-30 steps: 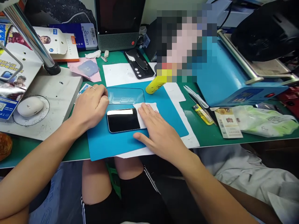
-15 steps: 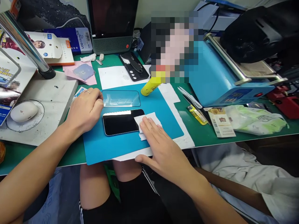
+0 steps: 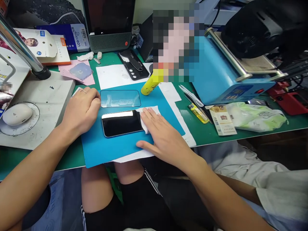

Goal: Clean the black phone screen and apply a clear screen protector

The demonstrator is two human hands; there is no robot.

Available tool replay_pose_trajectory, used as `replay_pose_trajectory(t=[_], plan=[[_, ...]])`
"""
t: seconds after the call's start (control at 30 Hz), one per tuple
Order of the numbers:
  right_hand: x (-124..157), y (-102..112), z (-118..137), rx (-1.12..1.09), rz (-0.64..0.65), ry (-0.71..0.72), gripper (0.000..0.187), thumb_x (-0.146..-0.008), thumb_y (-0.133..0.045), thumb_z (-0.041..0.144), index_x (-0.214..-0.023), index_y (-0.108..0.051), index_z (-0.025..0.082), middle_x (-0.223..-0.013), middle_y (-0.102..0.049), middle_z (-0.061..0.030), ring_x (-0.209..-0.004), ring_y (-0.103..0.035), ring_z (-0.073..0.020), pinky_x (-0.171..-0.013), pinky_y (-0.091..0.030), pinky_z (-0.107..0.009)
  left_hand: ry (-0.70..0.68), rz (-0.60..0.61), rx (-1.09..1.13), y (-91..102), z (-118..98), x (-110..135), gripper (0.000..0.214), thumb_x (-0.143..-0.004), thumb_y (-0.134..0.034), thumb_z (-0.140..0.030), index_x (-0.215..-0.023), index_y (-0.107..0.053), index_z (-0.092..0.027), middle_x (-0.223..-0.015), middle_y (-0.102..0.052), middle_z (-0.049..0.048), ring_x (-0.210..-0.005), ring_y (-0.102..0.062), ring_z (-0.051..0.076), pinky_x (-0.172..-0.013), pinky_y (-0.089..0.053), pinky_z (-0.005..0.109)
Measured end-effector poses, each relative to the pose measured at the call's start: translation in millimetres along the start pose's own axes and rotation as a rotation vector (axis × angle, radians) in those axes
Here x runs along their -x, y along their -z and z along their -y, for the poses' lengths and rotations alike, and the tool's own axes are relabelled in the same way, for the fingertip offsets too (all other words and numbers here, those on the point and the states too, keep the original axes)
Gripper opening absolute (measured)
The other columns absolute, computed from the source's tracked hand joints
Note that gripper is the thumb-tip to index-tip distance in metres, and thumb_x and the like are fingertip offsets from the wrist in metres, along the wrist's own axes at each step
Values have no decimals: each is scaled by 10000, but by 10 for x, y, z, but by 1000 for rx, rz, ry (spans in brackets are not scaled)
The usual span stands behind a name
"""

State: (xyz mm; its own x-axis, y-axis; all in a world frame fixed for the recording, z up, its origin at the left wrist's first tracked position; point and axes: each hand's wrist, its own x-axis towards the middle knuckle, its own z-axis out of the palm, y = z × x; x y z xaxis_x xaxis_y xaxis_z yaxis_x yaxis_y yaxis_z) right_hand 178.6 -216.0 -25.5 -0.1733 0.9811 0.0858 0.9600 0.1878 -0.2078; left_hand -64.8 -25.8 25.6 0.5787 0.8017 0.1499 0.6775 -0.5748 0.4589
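Note:
A black-screened phone (image 3: pixel 120 123) lies flat on a blue mat (image 3: pixel 106 149). My right hand (image 3: pixel 161 134) lies flat with fingers together, pressing a white wipe (image 3: pixel 144 115) onto the phone's right end. My left hand (image 3: pixel 80 110), fingers curled and a ring on one finger, rests at the phone's left end against its edge. A clear glass screen protector (image 3: pixel 120 98) lies on the mat just behind the phone.
A yellow bottle (image 3: pixel 149 85) leans at the mat's far edge. A blue roller machine (image 3: pixel 223 77) stands to the right, with a lighter (image 3: pixel 197 113), a small carton (image 3: pixel 221 120) and a plastic bag (image 3: pixel 257 117) in front. A microscope base (image 3: pixel 36 102) sits left.
My right hand slid the white wipe off the phone's right end toward me, then back onto the screen. My left hand stayed at the phone's left end.

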Motion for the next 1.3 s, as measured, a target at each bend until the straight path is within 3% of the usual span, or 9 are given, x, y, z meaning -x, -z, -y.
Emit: replay_pose_trajectory(t=[0.23, 0.37, 0.5, 0.7, 0.87, 1.2, 1.3], plan=[[160, 14, 91, 62, -34, 57, 973, -1032, -444, 701, -1710, -162, 62, -1718, -354, -256, -1626, -318, -372, -1262, -405, -607, -10, 3, 13, -2, -22, 1, 189, -920, -342, -305, -859, -512, -250, -992, -669, 102, -1002, -615, 322, -893, -454, 481], [94, 42, 84, 88, -26, 77, 963, -1023, -459, 704, -1682, -244, 36, -1701, -381, -266, -1609, -355, -378, -1264, -411, -584, -17, 6, 9, -1, -16, -3, 184, -926, -350, -299, -852, -514, -256, -992, -670, 94, -995, -614, 307, -906, -468, 468], [89, 45, 95, 82, -30, 98, 960, -1035, -453, 685, -1693, -197, 35, -1703, -368, -282, -1618, -333, -382, -1266, -403, -588, -21, 16, 1, -7, -18, 0, 197, -928, -353, -299, -857, -530, -249, -987, -666, 99, -1005, -613, 313, -918, -473, 468], [-40, 23, 171, 82, -40, 171, 932, -1034, -435, 693, -1623, -329, -20, -1665, -416, -318, -1605, -352, -409, -1250, -420, -599, -19, 29, -14, -43, -24, -1, 213, -921, -331, -291, -871, -528, -229, -984, -658, 108, -1009, -606, 315, -900, -470, 475], [-7, -11, 259, 68, -43, 149, 941, -1026, -436, 704, -1597, -357, -39, -1651, -423, -341, -1611, -330, -427, -1235, -436, -612, -40, 19, -9, -56, -27, 13, 188, -920, -344, -280, -871, -518, -231, -966, -658, 102, -995, -605, 309, -875, -462, 467], [-188, -74, 342, -53, -22, 124, 1010, -998, -444, 768, -1686, -228, 60, -1735, -308, -276, -1652, -240, -379, -1259, -405, -618, -49, 10, 5, -76, -21, 18, 161, -930, -384, -291, -852, -509, -227, -943, -673, 102, -952, -617, 310, -821, -459, 460], [-248, -69, 368, -62, 11, 110, 1032, -987, -428, 796, -1683, -253, 54, -1747, -280, -264, -1656, -226, -370, -1287, -367, -605, -82, -16, 9, -82, -15, 20, 151, -928, -385, -277, -850, -505, -230, -933, -676, 94, -942, -620, 302, -830, -459, 452]])
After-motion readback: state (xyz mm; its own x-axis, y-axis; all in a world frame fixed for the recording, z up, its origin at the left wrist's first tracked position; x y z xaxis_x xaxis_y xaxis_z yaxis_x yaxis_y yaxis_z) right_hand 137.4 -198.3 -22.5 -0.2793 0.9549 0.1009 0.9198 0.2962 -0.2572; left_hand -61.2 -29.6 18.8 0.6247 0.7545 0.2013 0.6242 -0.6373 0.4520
